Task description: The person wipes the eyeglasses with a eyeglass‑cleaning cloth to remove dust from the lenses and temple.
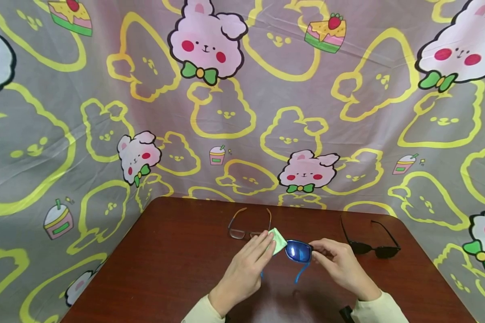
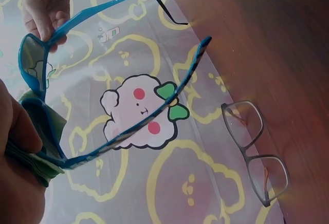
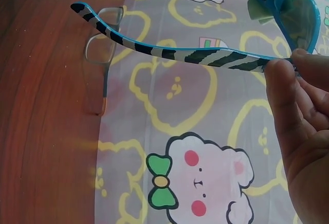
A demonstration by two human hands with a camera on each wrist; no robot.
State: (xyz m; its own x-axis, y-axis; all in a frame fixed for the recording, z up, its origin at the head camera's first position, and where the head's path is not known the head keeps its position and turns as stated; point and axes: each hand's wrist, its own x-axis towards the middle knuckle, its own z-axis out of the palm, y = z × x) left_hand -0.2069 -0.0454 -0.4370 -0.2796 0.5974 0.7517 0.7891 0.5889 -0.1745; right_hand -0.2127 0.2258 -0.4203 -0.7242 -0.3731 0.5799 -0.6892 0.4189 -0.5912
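Note:
Blue-framed sunglasses with mirrored lenses and zebra-striped temples are held up above the table. My right hand pinches them at the hinge corner between thumb and fingers, as the right wrist view also shows. A light green cloth is folded over the other lens, and my left hand grips that lens through it. In the left wrist view the thumb lies on the inner side of the lens and the cloth bunches under it. Most of the covered lens is hidden in the head view.
Clear-lens eyeglasses stand on the dark red-brown table behind my left hand. Black sunglasses lie at the right, past my right hand. A patterned curtain closes off the back and sides.

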